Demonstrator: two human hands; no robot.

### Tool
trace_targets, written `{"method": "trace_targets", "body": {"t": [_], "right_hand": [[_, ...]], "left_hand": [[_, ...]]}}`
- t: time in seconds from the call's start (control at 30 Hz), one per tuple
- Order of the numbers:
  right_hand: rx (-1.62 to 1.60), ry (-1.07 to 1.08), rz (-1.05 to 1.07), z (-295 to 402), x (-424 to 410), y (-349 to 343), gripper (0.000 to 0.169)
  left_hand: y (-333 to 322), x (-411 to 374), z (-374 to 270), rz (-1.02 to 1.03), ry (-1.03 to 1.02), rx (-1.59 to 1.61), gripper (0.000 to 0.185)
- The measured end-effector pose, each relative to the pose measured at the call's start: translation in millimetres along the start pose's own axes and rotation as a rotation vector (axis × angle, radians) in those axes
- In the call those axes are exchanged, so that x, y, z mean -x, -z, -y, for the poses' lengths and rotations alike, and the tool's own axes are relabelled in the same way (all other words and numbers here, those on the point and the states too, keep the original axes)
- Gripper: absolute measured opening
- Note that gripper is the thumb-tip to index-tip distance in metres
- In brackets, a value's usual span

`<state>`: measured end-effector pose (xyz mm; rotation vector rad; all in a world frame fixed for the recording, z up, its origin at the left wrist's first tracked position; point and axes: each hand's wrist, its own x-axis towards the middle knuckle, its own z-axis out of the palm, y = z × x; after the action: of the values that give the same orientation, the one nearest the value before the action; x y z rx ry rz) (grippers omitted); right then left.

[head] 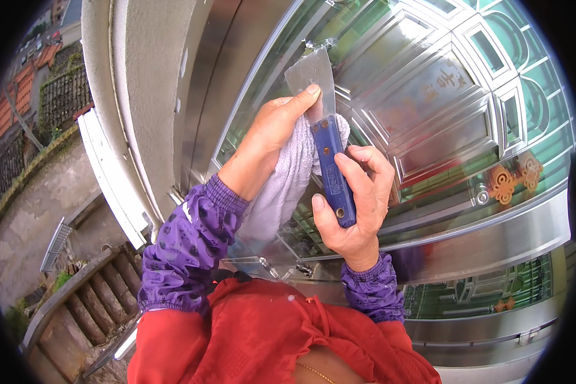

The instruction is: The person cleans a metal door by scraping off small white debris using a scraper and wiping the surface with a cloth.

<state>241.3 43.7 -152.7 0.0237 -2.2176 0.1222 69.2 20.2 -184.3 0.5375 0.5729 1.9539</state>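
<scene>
My left hand (pixel 271 127) pinches the metal blade of a putty knife (pixel 333 168), its thumb flat on the blade. A white towel (pixel 285 187) is bunched in the same hand and hangs below it, partly behind the knife. The knife's blue handle has brass-coloured rivets and points down toward me. Around its lower end, my right hand (pixel 367 206) holds it loosely, with the thumb on one side and the fingers on the other. Whitish residue (pixel 321 44) shows just beyond the blade's tip, on or near the green glass.
A shiny metal door panel (pixel 432 96) with raised frames and gold lettering fills the right side. Orange flower-shaped ornaments (pixel 503 185) sit near its edge. At left stand a pale wall (pixel 149 72) and, far below, concrete steps (pixel 93 307) and a paved yard (pixel 24 225).
</scene>
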Motion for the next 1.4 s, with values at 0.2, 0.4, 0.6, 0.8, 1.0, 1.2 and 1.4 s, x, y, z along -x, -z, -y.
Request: {"method": "trace_targets", "body": {"t": [0.2, 0.4, 0.6, 0.8, 1.0, 1.2, 1.4], "right_hand": [[-0.438, 0.326, 0.024, 2, -38, -13, 0.027], [-0.531, 0.316, -0.054, -2, -45, -6, 0.027], [-0.562, 0.310, -0.001, -5, -53, -12, 0.019], [-0.557, 0.305, -0.012, -8, -53, -13, 0.019], [-0.520, 0.266, -0.016, 1, -47, -15, 0.019], [-0.498, 0.265, -0.050, 0, -48, -12, 0.018], [-0.493, 0.245, -0.036, 8, -39, 1, 0.016]], "left_hand": [[-13, 9, 0, 0.030, -0.044, 0.083, 0.033], [-24, 9, 8, 0.003, -0.072, 0.081, 0.040], [-13, 8, 5, -0.028, -0.068, 0.036, 0.043], [-14, -1, 11, -0.045, -0.106, 0.036, 0.045], [-5, 4, 6, 0.046, -0.008, 0.110, 0.044], [-11, 2, 2, 0.019, -0.091, -0.021, 0.047], [-16, 9, 13, 0.075, -0.088, -0.042, 0.048]]}}
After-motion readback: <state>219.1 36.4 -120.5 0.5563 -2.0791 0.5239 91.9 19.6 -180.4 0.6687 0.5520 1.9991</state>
